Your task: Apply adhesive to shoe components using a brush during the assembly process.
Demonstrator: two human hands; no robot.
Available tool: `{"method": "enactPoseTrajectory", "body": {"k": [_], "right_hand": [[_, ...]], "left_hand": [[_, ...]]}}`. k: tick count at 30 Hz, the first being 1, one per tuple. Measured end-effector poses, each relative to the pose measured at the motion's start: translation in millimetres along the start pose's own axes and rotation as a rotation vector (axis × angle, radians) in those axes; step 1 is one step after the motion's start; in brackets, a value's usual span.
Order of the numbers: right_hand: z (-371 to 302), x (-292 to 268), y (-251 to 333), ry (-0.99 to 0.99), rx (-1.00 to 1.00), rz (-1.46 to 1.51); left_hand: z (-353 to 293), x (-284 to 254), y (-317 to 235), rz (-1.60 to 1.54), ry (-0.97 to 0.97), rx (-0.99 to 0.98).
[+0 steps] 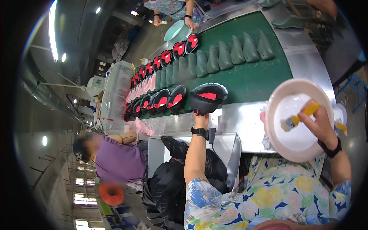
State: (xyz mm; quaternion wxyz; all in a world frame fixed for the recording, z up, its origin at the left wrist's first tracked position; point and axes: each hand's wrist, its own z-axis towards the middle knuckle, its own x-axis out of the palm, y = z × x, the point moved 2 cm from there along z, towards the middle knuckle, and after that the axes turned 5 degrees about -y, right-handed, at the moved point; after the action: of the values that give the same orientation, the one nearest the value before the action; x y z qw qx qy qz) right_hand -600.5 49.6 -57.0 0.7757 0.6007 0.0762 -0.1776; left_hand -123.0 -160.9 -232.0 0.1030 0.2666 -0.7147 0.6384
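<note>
My left hand (pixel 202 120) grips a black shoe upper (pixel 199 104) from beneath, at the near edge of the green belt. The upper has a pale rim and a red inner piece; my fingers are partly hidden under it. At the right, my right hand (pixel 321 122) is closed round the yellow handle of a flat paintbrush (pixel 290 123). Its bristles point left, over the white liquid (pixel 293 140) in a large pale pink basin (pixel 274 100). I cannot tell whether the bristles touch the liquid.
On the green belt (pixel 245 78) stand several dark green shoe lasts (pixel 224 55), black uppers (pixel 161 99) and pink pieces (pixel 147 85). A co-worker across holds a brush near a mint basin (pixel 176 30). Another person in purple (pixel 120 159) sits left. Black uppers (pixel 168 188) fill a bin below.
</note>
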Motion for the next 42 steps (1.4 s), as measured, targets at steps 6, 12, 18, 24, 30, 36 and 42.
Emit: {"method": "enactPoseTrajectory", "body": {"k": [6, 12, 18, 24, 30, 36, 42], "right_hand": [[-3, 11, -42, -0.018, 0.268, 0.035], [-1, 18, -70, -0.011, 0.429, 0.012], [16, 20, -79, 0.077, 0.434, -0.075], [17, 16, -88, 0.132, 0.282, -0.132], [0, 16, -85, 0.14, 0.231, -0.045], [-27, 3, -66, 0.109, 0.194, 0.056], [-47, -15, -69, -0.011, 0.15, 0.117]], "left_hand": [[83, -52, 17, 0.143, -0.144, 0.239], [157, -123, 15, 0.831, -0.183, 0.144], [167, -166, -61, 1.668, -0.044, 0.028], [82, -135, -151, 1.808, -0.181, 0.312], [-75, -151, -158, 2.131, -0.264, -0.328], [-121, -117, -104, 2.491, 0.032, -0.136], [-97, -121, -85, 2.059, -0.086, 0.276]]}}
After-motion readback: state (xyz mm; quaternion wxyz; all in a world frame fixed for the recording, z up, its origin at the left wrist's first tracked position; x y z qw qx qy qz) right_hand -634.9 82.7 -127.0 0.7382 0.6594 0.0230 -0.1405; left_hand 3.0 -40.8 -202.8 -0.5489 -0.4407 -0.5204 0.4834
